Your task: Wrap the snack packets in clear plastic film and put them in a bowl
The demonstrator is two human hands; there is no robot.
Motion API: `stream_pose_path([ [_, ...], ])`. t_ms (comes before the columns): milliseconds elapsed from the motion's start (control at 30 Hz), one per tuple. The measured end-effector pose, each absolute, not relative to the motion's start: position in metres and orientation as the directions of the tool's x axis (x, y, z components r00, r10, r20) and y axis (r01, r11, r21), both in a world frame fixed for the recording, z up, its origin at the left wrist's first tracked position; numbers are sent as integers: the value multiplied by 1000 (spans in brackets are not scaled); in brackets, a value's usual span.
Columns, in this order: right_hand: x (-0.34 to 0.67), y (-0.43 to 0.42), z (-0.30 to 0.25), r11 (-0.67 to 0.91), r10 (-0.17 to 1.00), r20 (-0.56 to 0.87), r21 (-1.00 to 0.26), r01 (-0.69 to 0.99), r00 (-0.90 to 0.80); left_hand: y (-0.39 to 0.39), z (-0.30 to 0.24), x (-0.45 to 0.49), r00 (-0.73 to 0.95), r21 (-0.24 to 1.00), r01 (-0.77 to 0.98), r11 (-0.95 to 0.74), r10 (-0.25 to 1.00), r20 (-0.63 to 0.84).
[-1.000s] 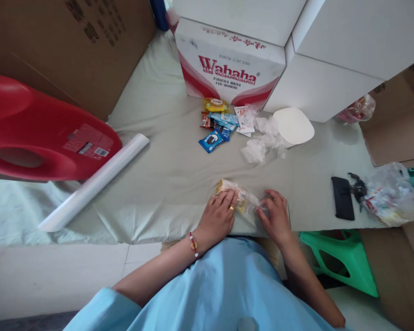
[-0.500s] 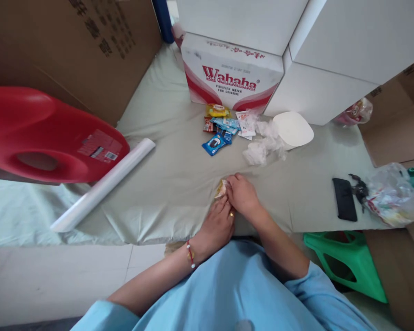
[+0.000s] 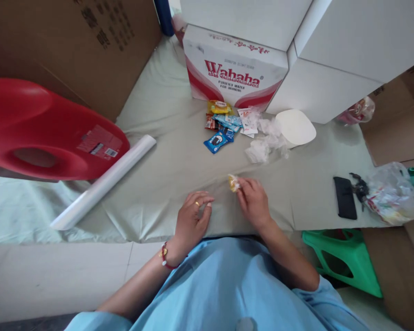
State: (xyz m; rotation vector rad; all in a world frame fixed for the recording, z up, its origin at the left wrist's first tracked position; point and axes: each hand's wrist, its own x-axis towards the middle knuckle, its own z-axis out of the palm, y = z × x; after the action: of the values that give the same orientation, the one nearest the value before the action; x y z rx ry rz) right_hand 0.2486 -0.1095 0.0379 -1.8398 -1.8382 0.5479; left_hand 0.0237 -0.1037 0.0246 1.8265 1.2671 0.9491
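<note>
My right hand (image 3: pixel 253 201) pinches a small packet (image 3: pixel 233 183) in a clear, crinkled wrapper with yellow showing through, just above the cloth-covered table. To its left, my left hand (image 3: pixel 193 217) is loosely curved and open, its thumb close to the fingertips, with nothing seen in it. A ring and a red beaded bracelet are on that side. Farther back lies a group of small snack packets: a blue one (image 3: pixel 216 141), a light blue one (image 3: pixel 230 122), a yellow one (image 3: pixel 220 107) and a brownish-red one (image 3: pixel 211 122). Crumpled clear wrappers (image 3: pixel 264 146) lie to their right.
A white rounded lid-like piece (image 3: pixel 296 128) lies near the Wahaha carton (image 3: pixel 234 76). On the left are a red jug (image 3: pixel 65 138) and a clear plastic roll (image 3: pixel 105 184). To the right are a black phone (image 3: pixel 345 197), keys (image 3: pixel 360 189), a plastic bag (image 3: pixel 391 193) and a green stool (image 3: pixel 360 269).
My hands have come apart. The left hand has let go and moved left; the right hand has shifted right, carrying the small yellow packet. The view has moved slightly.
</note>
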Motion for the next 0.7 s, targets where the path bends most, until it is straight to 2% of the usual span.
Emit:
stream_pose_path([
  [67, 256, -109, 44, -48, 994, 20, -807, 588, 110, -100, 30, 35, 202, 940, 321, -115, 978, 50],
  [133, 260, -110, 48, -143, 986, -106, -933, 330, 127, -97, 33, 47, 235, 987, 143, 80, 966, -112],
  [200, 259, -111, 49, -220, 975, -213, -962, 160, 60, -94, 33, 60, 335, 968, -10, 249, 913, -231],
  [300, 252, -114, 45, -237, 971, -238, -968, 84, -8, -89, 31, 75, 404, 926, -55, 373, 857, -321],
  [400, 243, -123, 36, -205, 979, -204, -975, 84, 24, -86, 27, 83, 344, 928, 4, 373, 871, -352],
  [533, 250, -130, 30, -170, 983, -156, -972, 163, 93, -84, 25, 85, 390, 960, 51, 274, 880, -272],
  [633, 298, -108, 42, -125, 972, -39, -921, 369, 231, -83, 25, 75, 395, 980, 135, 146, 899, -188],
  [700, 353, -71, 59, -111, 909, 146, -819, 564, 390, -83, 25, 60, 344, 968, 247, 52, 929, -138],
])
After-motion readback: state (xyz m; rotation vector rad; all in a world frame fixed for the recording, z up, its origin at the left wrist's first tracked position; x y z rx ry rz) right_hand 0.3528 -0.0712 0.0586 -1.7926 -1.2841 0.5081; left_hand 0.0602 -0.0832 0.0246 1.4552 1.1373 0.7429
